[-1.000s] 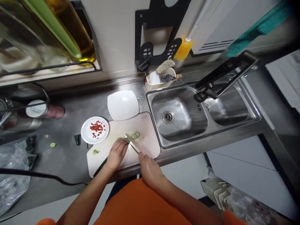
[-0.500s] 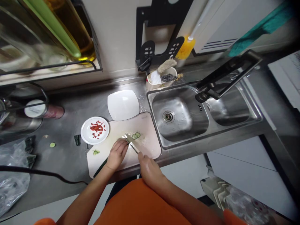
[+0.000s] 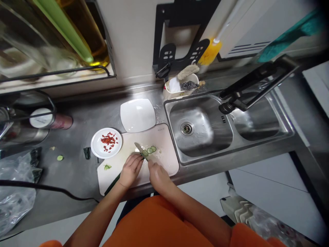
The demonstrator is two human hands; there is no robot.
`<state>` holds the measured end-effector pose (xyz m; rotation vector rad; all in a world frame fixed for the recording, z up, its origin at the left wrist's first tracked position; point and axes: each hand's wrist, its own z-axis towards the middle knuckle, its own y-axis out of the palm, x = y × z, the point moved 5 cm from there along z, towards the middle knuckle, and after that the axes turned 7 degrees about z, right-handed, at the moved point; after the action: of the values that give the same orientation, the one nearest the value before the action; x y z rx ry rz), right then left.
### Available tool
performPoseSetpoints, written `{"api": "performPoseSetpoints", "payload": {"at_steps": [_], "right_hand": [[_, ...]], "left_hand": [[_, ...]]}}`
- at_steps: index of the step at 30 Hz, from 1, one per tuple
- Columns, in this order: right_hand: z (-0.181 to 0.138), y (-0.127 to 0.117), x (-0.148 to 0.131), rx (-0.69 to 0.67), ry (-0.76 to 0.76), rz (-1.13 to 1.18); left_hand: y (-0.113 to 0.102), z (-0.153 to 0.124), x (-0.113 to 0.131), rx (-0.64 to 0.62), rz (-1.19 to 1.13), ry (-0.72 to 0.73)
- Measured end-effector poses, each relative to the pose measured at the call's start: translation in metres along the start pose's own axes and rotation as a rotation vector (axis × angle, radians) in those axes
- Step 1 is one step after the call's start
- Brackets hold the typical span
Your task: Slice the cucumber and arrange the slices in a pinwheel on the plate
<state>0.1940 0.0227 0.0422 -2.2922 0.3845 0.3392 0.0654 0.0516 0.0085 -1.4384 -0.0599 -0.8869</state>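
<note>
My left hand (image 3: 131, 168) is curled over a dark green cucumber (image 3: 113, 183) and presses it onto the pale cutting board (image 3: 164, 137). My right hand (image 3: 157, 176) grips the handle of a knife (image 3: 141, 151). Its blade lies just right of my left fingertips. A few cut cucumber slices (image 3: 149, 150) sit on the board beside the blade. A cucumber scrap (image 3: 107, 167) lies at the board's left edge.
A round plate with chopped red chilli (image 3: 106, 142) and a square white plate (image 3: 138, 115) sit beyond the board. The double sink (image 3: 203, 128) with a black tap (image 3: 246, 92) is to the right. A plastic bag (image 3: 14, 195), a black cable (image 3: 46, 190) and a can (image 3: 50, 120) lie left.
My right hand has moved forward toward the left hand, and the knife now sits closer to the slices. The view has shifted slightly.
</note>
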Motion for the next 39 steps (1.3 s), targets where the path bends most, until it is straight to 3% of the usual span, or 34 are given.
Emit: {"api": "performPoseSetpoints", "payload": {"at_steps": [10, 15, 25, 39], "right_hand": [[0.003, 0.006, 0.01, 0.045, -0.027, 0.018], [-0.01, 0.001, 0.024, 0.053, 0.049, 0.017], [-0.044, -0.005, 0.013, -0.041, 0.063, -0.04], [-0.05, -0.009, 0.01, -0.096, 0.079, -0.028]], "left_hand": [[0.001, -0.002, -0.003, 0.009, -0.01, -0.004], [0.003, -0.003, -0.004, 0.023, -0.013, -0.002], [0.002, -0.003, -0.002, 0.051, 0.03, 0.011], [-0.003, 0.0, 0.003, 0.08, 0.06, 0.032]]}}
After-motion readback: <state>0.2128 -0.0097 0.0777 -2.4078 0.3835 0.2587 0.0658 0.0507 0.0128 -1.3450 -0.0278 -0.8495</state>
